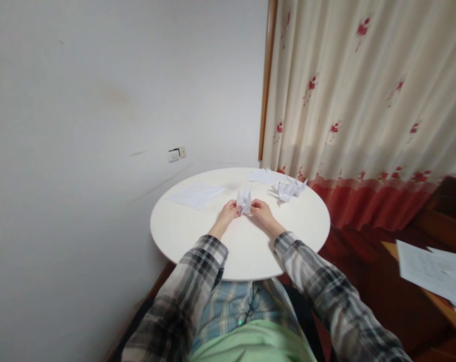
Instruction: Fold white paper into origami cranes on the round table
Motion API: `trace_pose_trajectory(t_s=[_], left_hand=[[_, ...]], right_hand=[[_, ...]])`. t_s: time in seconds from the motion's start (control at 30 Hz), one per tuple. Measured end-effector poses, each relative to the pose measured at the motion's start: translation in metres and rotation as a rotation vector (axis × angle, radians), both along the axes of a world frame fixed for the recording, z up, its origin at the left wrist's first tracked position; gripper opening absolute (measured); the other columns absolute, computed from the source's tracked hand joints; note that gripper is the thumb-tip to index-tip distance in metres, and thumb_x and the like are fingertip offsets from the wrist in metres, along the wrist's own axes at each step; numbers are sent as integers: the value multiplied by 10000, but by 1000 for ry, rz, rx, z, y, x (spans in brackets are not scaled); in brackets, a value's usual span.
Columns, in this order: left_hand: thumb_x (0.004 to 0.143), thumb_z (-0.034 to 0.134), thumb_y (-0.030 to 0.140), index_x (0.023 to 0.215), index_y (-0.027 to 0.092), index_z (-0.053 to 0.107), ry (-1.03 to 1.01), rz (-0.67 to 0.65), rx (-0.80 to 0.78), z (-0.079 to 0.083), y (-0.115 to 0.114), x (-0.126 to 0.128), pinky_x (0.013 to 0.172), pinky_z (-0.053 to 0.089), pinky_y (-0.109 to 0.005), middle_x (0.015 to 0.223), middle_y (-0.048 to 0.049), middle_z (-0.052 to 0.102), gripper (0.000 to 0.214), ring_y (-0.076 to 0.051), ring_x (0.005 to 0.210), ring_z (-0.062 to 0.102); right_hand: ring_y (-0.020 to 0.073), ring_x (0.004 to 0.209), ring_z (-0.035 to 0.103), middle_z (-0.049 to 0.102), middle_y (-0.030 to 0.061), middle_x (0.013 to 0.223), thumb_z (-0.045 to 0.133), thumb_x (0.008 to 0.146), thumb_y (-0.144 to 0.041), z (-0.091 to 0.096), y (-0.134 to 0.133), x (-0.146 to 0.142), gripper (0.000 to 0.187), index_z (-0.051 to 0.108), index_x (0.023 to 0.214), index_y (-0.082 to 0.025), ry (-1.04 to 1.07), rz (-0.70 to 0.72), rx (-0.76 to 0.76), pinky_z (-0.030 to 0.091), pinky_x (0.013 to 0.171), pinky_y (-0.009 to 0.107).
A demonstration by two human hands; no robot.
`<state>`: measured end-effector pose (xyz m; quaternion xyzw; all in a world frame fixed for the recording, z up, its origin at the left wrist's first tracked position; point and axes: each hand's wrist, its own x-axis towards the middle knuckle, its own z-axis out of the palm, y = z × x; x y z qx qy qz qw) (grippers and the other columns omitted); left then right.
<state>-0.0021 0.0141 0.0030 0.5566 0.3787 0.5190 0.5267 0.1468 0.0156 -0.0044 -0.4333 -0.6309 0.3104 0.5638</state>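
Over the middle of a round white table (182, 241), a small folded piece of white paper (244, 201) stands between my two hands. The fingers of my left hand (229, 213) pinch its left side. On the opposite side, my right hand (263, 213) grips its lower right edge with closed fingers. The exact folds are too small to make out. To the right of my hands lie several folded paper pieces (288, 190) in a cluster. A flat paper sheet (197, 195) lies to the left.
More white paper (263, 175) lies at the table's far edge. A wall with a socket (174, 155) borders the left side. A flowered curtain (333, 100) hangs behind at right. Written sheets (431, 269) rest on a wooden desk (439, 301) at lower right.
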Motion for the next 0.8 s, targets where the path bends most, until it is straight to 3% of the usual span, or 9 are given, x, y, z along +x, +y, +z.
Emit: trace_pose_trajectory(t_s=[0.17, 0.3, 0.53, 0.8], left_hand=[[692, 617, 261, 804, 151, 509, -52, -91, -31, 0, -1, -2, 674, 475, -237, 800, -13, 574, 191, -92, 699, 563], [706, 615, 257, 829, 152, 508, -75, -139, -58, -1, 0, -1, 717, 484, -266, 820, -30, 596, 194, -107, 724, 582], [713, 601, 225, 841, 141, 513, -98, -153, -60, 1, -1, 0, 749, 482, -282, 830, -35, 598, 176, -111, 741, 586], [697, 612, 262, 791, 149, 493, -97, -86, -47, -1, 1, -2, 774, 471, -302, 776, -9, 568, 189, -98, 712, 576]], right_hand=[[80, 444, 364, 427, -63, 454, 500, 567, -211, 8, -10, 0, 38, 476, 564, -182, 153, 110, -98, 274, 458, 208], [72, 399, 347, 423, -70, 427, 514, 570, -214, 10, -13, 1, 66, 464, 604, -188, 250, 210, -216, 237, 417, 198], [65, 385, 367, 430, -74, 409, 549, 555, -215, 11, -12, 2, 110, 452, 600, -189, 345, 274, -247, 259, 409, 188], [87, 476, 477, 525, -35, 492, 561, 561, -216, 10, -13, -2, 112, 456, 575, -180, 309, 195, -228, 386, 501, 220]])
